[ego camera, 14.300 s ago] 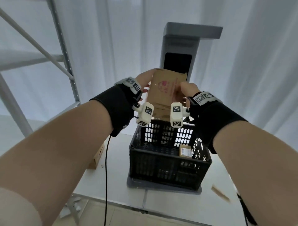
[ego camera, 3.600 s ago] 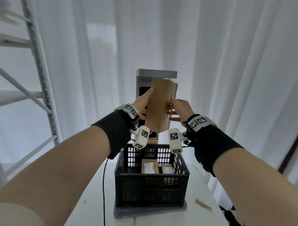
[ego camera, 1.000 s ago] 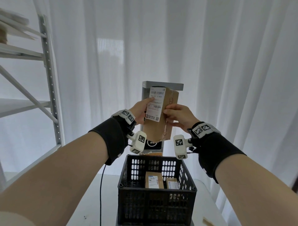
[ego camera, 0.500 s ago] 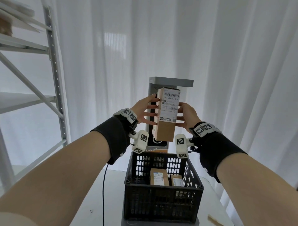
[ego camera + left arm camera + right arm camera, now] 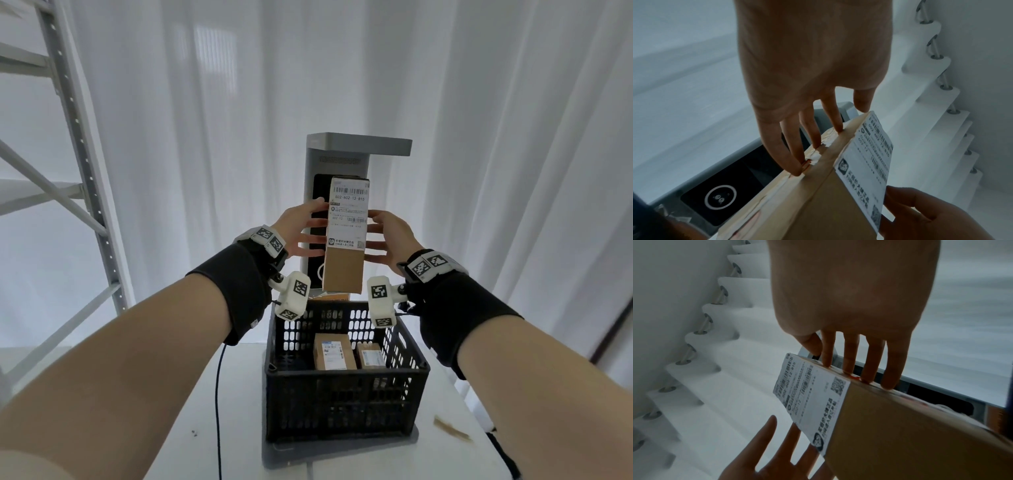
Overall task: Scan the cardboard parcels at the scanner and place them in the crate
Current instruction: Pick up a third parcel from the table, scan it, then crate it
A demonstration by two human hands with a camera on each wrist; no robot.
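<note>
A tall cardboard parcel (image 5: pixel 346 240) (image 5: pixel 838 203) (image 5: pixel 890 426) stands upright in the air in front of the grey scanner (image 5: pixel 342 161), its white barcode label facing me. My left hand (image 5: pixel 305 233) (image 5: pixel 807 65) presses straight fingers against its left side. My right hand (image 5: pixel 387 236) (image 5: pixel 855 288) does the same on the right side. The parcel is carried between the two hands. Below it stands the black crate (image 5: pixel 346 371), with two labelled parcels (image 5: pixel 334 351) (image 5: pixel 371 354) lying inside. The scanner's dark screen (image 5: pixel 721 197) is just behind the parcel.
A grey metal rack (image 5: pixel 78 144) stands at the left. A black cable (image 5: pixel 217 394) runs over the white table (image 5: pixel 171 428) left of the crate. A cardboard scrap (image 5: pixel 450 426) lies at the right. White curtains hang behind.
The parcel has turned so its label faces me squarely. Both hands have gone from gripping its front to pressing flat on its sides.
</note>
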